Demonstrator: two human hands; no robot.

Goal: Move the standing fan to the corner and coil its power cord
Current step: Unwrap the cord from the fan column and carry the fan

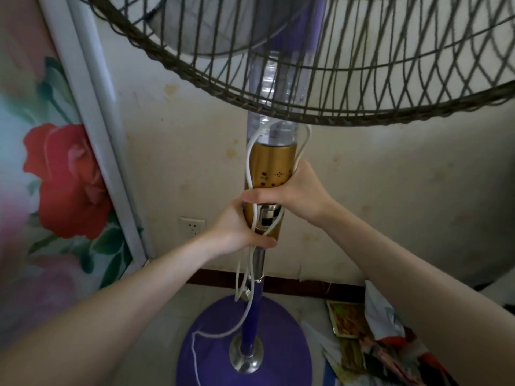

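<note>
Fan stands upright, both hands closed round column and cord.

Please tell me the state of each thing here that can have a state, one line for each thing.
Fan: upright, held at its gold column.
Power cord: looped around the column, its lower end hanging loose over the base.
Left hand: closed on column and cord.
Right hand: closed on column and cord.
Wall socket: nothing plugged in.
</note>
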